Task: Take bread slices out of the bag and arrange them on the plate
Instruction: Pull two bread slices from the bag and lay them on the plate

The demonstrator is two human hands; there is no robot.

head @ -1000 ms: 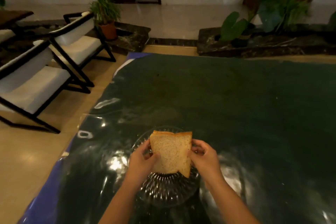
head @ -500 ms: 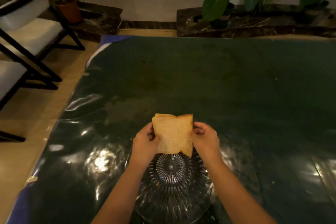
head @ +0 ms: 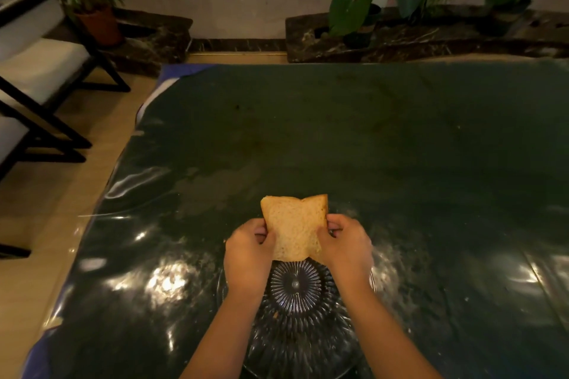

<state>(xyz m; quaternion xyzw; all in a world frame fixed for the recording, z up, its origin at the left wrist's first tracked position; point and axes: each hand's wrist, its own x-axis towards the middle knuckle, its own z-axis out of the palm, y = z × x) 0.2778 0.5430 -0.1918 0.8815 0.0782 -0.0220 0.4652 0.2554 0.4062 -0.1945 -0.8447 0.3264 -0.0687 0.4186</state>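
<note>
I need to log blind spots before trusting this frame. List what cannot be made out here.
- Bread: head view; one slice or several pressed together, not clear; both side edges covered by the left hand and right hand.
- Glass plate: near rim cut off by the bottom edge, sides hidden under the forearms.
- Bread bag: not in view.

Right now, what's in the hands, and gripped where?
Bread slices, held above the glass plate. Left hand pinches the left edge, right hand the right edge, thumbs on the near face.
</note>
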